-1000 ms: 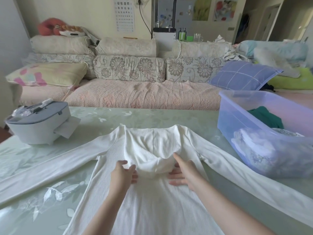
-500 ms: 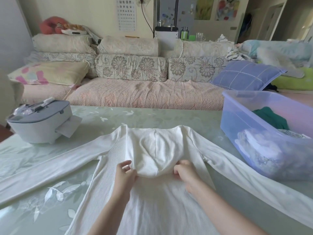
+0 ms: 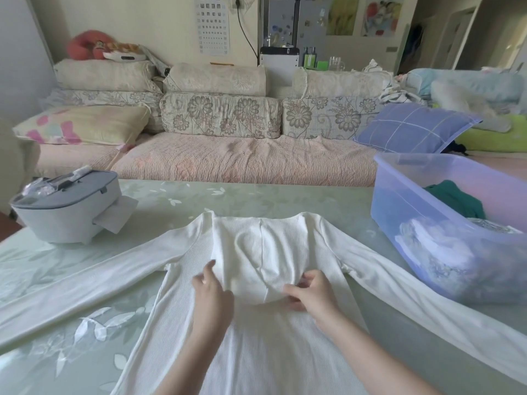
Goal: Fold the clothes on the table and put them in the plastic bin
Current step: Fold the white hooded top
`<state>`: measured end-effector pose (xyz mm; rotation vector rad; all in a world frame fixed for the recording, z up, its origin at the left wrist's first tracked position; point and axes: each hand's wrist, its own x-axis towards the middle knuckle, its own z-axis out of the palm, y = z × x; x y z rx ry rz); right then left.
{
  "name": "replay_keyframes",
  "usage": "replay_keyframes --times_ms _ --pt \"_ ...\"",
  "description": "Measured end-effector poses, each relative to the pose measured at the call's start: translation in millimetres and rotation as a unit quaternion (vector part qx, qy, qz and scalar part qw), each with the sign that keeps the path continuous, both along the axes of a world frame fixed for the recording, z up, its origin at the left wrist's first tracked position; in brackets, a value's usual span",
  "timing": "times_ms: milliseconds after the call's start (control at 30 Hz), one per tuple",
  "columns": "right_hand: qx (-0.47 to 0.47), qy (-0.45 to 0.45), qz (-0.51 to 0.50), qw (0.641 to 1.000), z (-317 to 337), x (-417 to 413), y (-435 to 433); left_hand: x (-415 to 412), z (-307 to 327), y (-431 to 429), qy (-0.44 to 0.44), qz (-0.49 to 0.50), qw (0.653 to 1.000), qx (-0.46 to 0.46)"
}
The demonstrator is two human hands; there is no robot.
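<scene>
One white hooded top (image 3: 256, 352), flat on near table (image 3: 285, 195), plastic bin (image 3: 399, 201) right. Right hand (image 3: 310, 292) pinches hood (image 3: 256, 252) rim; left hand (image 3: 212, 297) grip too blurred to tell. Risk: uneven tugging bunches the hood, likely spoiling the fold.

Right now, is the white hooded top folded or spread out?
Spread out: the white hooded top lies flat, left sleeve and right sleeve stretched across the table; only its hood is turned down.

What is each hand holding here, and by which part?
The right hand pinches the hood of the white top at its lower rim. The left hand is at the hood's left edge; blur hides whether it grips.
</scene>
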<state>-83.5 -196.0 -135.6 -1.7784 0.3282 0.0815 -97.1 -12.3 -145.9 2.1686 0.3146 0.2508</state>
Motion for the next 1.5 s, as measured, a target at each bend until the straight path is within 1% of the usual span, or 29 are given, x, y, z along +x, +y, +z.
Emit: replay_keyframes --times_ms 33,67,100,133,167,233,267,300,400,467,567,600,667,733,800,867,967,1067,1133,1267,1333,1433,1500 --pt "-0.123 -0.048 0.01 0.991 -1 -1 -1 -2 1 -1 -0.061 -0.005 0.991 0.118" --pt "-0.227 -0.109 0.028 0.967 1 -3 0 -4 5 -4 -0.117 -0.019 0.975 0.189" --pt "-0.289 -0.164 0.056 0.942 3 -5 3 -3 11 -7 -0.145 -0.051 0.962 0.224" --pt "-0.318 -0.187 0.102 0.924 5 -5 6 -1 15 -10 -0.153 -0.096 0.953 0.244" --pt "-0.336 -0.187 0.154 0.91 6 -5 10 2 14 -10 -0.143 -0.147 0.944 0.258" --pt "-0.384 -0.161 0.257 0.872 0 -8 15 6 3 -6 -0.062 -0.221 0.926 0.301" --pt "-0.406 -0.156 0.298 0.85 -6 -11 16 5 -5 -2 -0.018 -0.234 0.919 0.316" --pt "-0.412 -0.163 0.326 0.835 -11 -14 15 4 -13 3 0.015 -0.231 0.915 0.33" --pt "-0.422 -0.148 0.366 0.816 -22 -22 8 -2 -22 10 0.069 -0.209 0.914 0.34" --pt "-0.422 -0.132 0.366 0.819 -24 -23 8 -4 -20 9 0.095 -0.212 0.915 0.33" --pt "-0.412 -0.115 0.363 0.828 -23 -21 12 2 -8 1 0.142 -0.221 0.897 0.357" --pt "-0.403 -0.114 0.363 0.832 -22 -20 14 3 -5 0 0.146 -0.219 0.896 0.356" --pt "-0.363 -0.123 0.343 0.858 -21 -20 7 4 1 -6 0.121 -0.211 0.908 0.342" --pt "-0.304 -0.154 0.29 0.894 -18 -18 -9 2 7 -14 0.075 -0.198 0.927 0.309" --pt "-0.277 -0.179 0.218 0.918 -14 -15 -36 1 14 -26 0.032 -0.204 0.937 0.28" --pt "-0.289 -0.182 0.145 0.929 -7 -15 -72 -2 21 -43 0.011 -0.233 0.939 0.251" --pt "-0.297 -0.159 0.02 0.941 3 -29 -136 -4 26 -76 -0.003 -0.278 0.934 0.223" --pt "-0.31 -0.13 -0.059 0.94 -2 -58 -195 -8 23 -122 -0.008 -0.343 0.916 0.21" --pt "-0.325 -0.115 -0.078 0.936 -11 -74 -224 -13 20 -158 0.003 -0.387 0.894 0.227" --pt "-0.316 -0.102 -0.097 0.938 -18 -92 -257 -21 18 -223 0.014 -0.45 0.852 0.266" --pt "-0.324 -0.091 -0.108 0.936 -19 -95 -273 -22 13 -248 0.024 -0.471 0.839 0.272" --pt "-0.376 -0.075 -0.131 0.914 -20 -99 -308 -28 4 -275 0.028 -0.485 0.826 0.286" --pt "-0.409 -0.036 -0.14 0.901 -20 -103 -336 -32 -1 -285 0.027 -0.487 0.82 0.299"
